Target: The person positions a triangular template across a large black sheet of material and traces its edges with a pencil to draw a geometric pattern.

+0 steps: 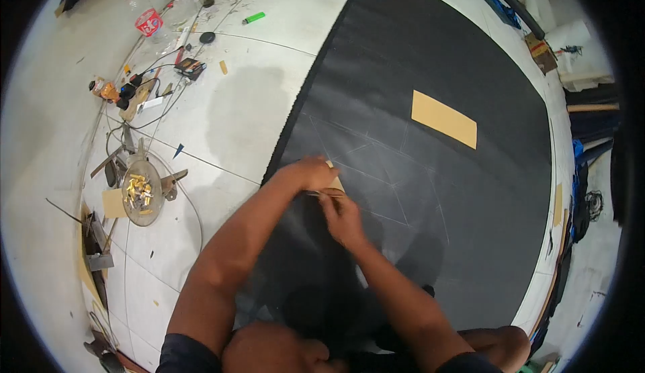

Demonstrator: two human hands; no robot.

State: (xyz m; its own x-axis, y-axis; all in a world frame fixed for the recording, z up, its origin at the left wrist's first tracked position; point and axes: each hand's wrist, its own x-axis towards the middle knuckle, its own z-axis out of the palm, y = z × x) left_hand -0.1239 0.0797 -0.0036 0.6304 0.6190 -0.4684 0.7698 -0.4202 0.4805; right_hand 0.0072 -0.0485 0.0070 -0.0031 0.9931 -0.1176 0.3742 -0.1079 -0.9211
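My left hand (310, 173) rests on a small tan card (337, 184) lying on a large black sheet (497, 198), its fingers bent over the card and hiding most of it. Close below it, my right hand (342, 218) is closed in a pinch near the card's lower edge. A thin, light sliver shows at its fingertips, too small to name. Pale drawn lines cross the black sheet to the right of both hands. Farther up the sheet lies a larger tan rectangular card (443, 119).
White floor tiles (242, 118) border the sheet on the left. On them are a round dish (142, 202) of small gold and silver pieces, a green lighter (254, 18), a plastic bottle (146, 18), and cables. Dark folded material (591, 119) lies along the right.
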